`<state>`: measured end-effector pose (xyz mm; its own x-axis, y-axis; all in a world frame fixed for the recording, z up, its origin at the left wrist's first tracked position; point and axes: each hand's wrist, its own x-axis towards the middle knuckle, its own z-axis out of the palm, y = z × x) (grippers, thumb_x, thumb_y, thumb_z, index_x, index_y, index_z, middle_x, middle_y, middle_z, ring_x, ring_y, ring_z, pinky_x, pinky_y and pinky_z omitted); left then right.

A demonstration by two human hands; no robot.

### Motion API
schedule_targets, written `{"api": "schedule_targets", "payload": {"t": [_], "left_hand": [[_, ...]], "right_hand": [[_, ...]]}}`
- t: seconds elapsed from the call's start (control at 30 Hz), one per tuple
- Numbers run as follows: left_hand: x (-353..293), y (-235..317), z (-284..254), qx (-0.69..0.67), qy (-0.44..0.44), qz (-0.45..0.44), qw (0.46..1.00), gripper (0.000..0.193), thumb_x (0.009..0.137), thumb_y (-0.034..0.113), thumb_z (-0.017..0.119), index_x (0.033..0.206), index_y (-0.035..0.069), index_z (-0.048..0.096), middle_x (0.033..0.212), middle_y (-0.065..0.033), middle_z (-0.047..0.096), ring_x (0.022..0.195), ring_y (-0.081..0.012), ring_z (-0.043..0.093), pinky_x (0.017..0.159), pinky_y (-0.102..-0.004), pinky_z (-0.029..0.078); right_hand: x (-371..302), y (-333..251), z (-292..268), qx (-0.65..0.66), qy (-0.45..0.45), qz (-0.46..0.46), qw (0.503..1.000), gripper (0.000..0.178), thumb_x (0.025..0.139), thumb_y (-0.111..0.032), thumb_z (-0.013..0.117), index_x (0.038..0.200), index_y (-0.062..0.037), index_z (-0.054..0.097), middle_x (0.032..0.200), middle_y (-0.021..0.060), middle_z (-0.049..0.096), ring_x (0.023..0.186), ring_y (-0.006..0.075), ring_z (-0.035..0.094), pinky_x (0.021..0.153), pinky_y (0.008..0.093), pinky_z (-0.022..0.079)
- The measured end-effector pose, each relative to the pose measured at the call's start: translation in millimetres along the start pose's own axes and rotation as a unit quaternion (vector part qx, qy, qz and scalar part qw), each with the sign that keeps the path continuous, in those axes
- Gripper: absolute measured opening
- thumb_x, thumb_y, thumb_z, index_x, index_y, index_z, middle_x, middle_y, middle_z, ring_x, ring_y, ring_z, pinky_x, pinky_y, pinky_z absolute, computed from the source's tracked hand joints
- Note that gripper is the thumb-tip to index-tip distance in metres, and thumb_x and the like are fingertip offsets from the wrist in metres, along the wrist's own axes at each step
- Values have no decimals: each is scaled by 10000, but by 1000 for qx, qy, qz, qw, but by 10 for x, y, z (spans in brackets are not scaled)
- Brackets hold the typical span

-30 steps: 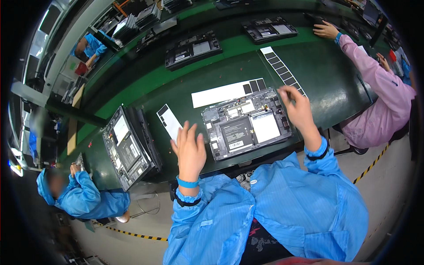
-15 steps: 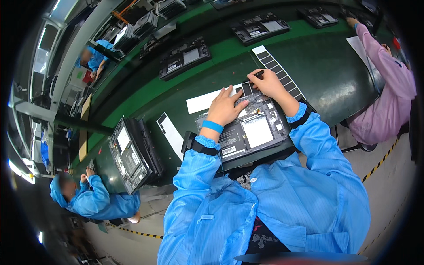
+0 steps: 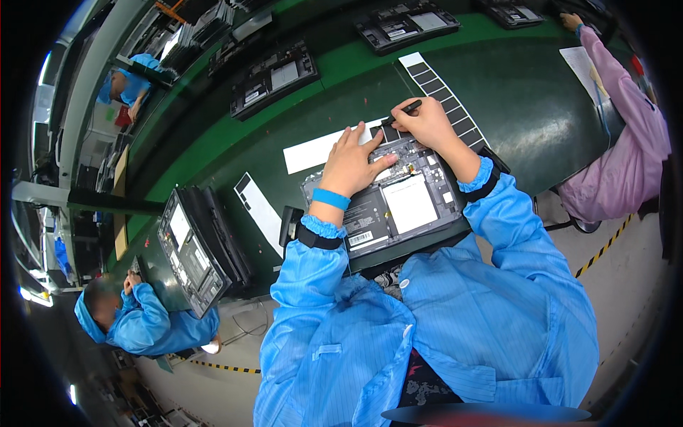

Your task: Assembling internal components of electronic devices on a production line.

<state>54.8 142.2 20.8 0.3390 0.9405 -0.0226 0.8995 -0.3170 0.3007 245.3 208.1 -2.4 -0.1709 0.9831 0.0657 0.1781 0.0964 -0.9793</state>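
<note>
Blk tool (image 3: pixel 410 107) in R fingers (image 3: pixel 404 122)

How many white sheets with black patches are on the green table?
3: the left sheet, to the left of the left hand; the middle sheet, partly covered by that hand; and the right sheet, slanting past the right hand. More could be hidden.

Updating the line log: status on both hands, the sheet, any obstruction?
Right hand gripping black pen-like tool, tip near the black squares. Left hand spread across white sheet and opened device. Left hand partly hides both.
</note>
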Motion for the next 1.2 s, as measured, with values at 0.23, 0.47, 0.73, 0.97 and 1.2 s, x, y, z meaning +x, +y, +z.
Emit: {"api": "schedule_targets", "payload": {"t": [0.23,0.47,0.73,0.97,1.2], "left_hand": [[19,18,14,-10,-7,-19,1000,646,847,629,537,1322,192,557,1462,-229,352,1351,-459,297,1102,-449,302],[-34,11,30,18,22,-30,999,607,858,651,489,1284,233,598,1435,-186,407,1309,-433,365,1078,-415,334],[-123,-79,-123,-335,154,-146,918,355,916,341,594,1011,12,687,921,-115,656,809,-175,598,715,-293,457],[-353,-55,-89,-436,76,-220,869,239,866,176,692,921,-55,672,713,-37,664,594,-51,531,524,-199,394],[-332,-34,-94,-401,73,-222,886,200,859,138,675,863,-61,688,663,-31,650,568,-48,523,501,-214,393]], "right_hand": [[-42,-69,-13,121,3,45,992,193,861,-54,616,941,120,635,803,202,684,740,224,709,661,268,586],[-73,-108,-54,207,56,13,977,209,864,-79,636,947,112,636,830,192,681,734,226,705,673,276,589],[-312,-341,-127,196,14,63,979,217,882,-101,640,992,85,623,817,180,680,728,223,707,631,256,576],[-384,-336,-1,183,-69,78,978,206,877,-101,653,978,78,631,816,183,681,741,214,708,638,249,577],[-445,-323,30,147,-91,52,984,187,888,-83,641,971,84,621,818,176,678,745,218,707,637,263,578]]}}
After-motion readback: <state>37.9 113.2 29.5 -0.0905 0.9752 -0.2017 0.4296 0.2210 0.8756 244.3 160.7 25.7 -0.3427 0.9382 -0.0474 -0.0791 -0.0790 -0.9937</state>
